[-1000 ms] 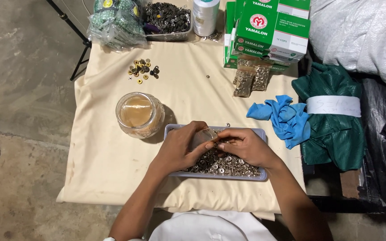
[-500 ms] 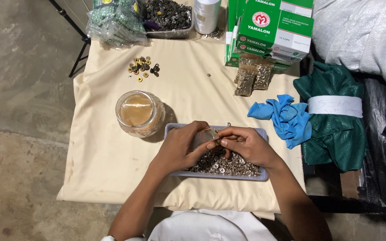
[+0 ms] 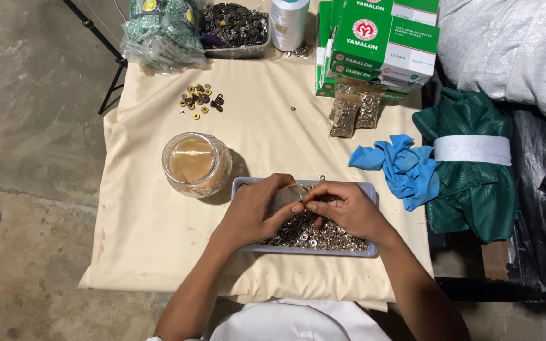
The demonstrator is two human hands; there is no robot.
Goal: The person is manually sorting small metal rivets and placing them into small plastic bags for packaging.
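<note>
Left hand (image 3: 257, 211) and right hand (image 3: 342, 208) meet over a grey tray (image 3: 369, 251) of small metal rings, as they did a second ago. Both pinch one small clear plastic bag (image 3: 291, 192) between the fingertips, now raised slightly higher. A glass jar (image 3: 195, 163) stands just left of the tray on the cloth-covered table (image 3: 146, 233).

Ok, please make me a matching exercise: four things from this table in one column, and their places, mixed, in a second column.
Things:
1. round clear glass jar
2. crumpled blue cloth
3. grey shallow tray of small metal rings
4. white thread cone

Places:
A. under both hands
B. far edge of the table
C. left of the tray
D. right of the tray, beside the green fabric bundle

Pairs: 1-C, 2-D, 3-A, 4-B
</note>
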